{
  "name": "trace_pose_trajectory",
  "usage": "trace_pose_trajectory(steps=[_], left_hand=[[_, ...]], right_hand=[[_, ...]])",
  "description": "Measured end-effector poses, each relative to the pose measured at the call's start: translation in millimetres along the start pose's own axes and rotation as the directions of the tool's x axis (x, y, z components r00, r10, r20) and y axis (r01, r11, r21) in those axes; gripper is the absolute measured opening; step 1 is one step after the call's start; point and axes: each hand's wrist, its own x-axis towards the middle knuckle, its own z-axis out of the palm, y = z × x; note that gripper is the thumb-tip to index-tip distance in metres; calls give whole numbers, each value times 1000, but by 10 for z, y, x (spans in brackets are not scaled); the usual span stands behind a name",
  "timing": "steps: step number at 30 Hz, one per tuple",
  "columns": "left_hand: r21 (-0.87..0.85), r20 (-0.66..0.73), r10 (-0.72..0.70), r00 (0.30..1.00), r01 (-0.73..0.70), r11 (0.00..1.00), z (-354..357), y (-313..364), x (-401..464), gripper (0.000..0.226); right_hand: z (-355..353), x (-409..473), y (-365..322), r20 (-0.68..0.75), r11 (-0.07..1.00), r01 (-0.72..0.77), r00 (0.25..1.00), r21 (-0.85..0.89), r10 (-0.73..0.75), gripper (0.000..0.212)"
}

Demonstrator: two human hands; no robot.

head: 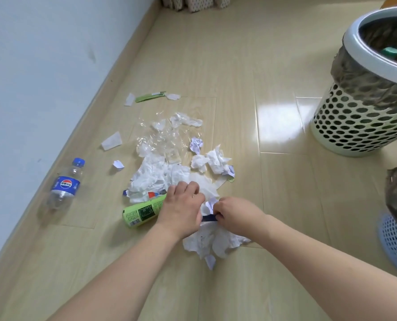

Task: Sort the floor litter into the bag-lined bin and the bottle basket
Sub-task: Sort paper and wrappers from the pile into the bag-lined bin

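Note:
A heap of crumpled white paper (155, 177) and clear plastic film (160, 137) lies on the wooden floor. My left hand (181, 207) and my right hand (234, 214) meet over a bunch of crumpled paper (216, 242) near me, fingers curled into it; a dark blue strip shows between them. A green bottle (141, 212) lies just left of my left hand. A clear Pepsi bottle (64, 184) with a blue cap lies by the wall. The bag-lined perforated bin (364, 112) stands at the upper right. A blue basket (396, 242) sits at the right edge.
Small paper scraps (111, 141) and a green wrapper (150, 97) are scattered toward the wall (30, 77) on the left. Patterned objects (192, 3) stand at the far end of the floor. A dark bag drapes over the blue basket.

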Motion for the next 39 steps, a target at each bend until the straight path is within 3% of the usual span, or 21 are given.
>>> trace_pose_trajectory(steps=[3, 5, 9, 14, 16, 20, 25, 31, 32, 33, 35, 36, 39], left_hand=[[5, 147, 26, 989, -27, 1000, 18, 25, 22, 42], [35, 202, 18, 979, -26, 999, 25, 36, 13, 43], [38, 113, 22, 993, -27, 999, 10, 65, 8, 13], [-14, 114, 32, 993, -31, 999, -64, 87, -57, 19], [-89, 126, -30, 992, 42, 995, -160, 108, -74, 25], [-200, 163, -138, 977, 169, 965, -275, 206, -113, 17], [-221, 350, -253, 902, 342, 913, -173, 451, -120, 34], [-236, 214, -402, 890, 446, 863, -407, 565, -167, 31], [-275, 220, -412, 884, 461, 844, -483, 545, -156, 29], [-404, 273, -443, 854, 520, 753, -584, 510, -135, 24], [-639, 430, -442, 787, 611, 466, -867, 453, -70, 18], [-683, 449, -437, 780, 614, 395, -1020, 436, -26, 16], [-756, 387, -379, 840, 525, 391, -1511, 572, 103, 15]], right_hand=[[-73, -80, 116, -1, 999, -47, 999, 19, 47, 26], [-126, -154, 187, -6, 997, -75, 997, 26, 75, 25], [-202, -321, 344, -25, 990, -136, 990, 41, 137, 24], [-301, -504, 488, -24, 968, -230, 972, 100, 233, 23], [-379, -569, 488, -26, 966, -238, 970, 104, 242, 23], [-564, -704, 418, -36, 968, -233, 971, 96, 237, 24], [-804, -939, 350, -72, 969, -228, 969, 96, 235, 25], [-983, -1181, 401, -79, 960, -252, 962, 122, 263, 23], [-1020, -1222, 413, -68, 957, -260, 960, 128, 270, 25], [-1059, -1264, 425, -54, 954, -268, 959, 133, 277, 28], [-1157, -1358, 426, -29, 949, -279, 958, 147, 286, 34], [-1213, -1387, 430, -18, 947, -287, 956, 141, 292, 34], [-1423, -1465, 476, 53, 931, -354, 935, 90, 350, 24]])
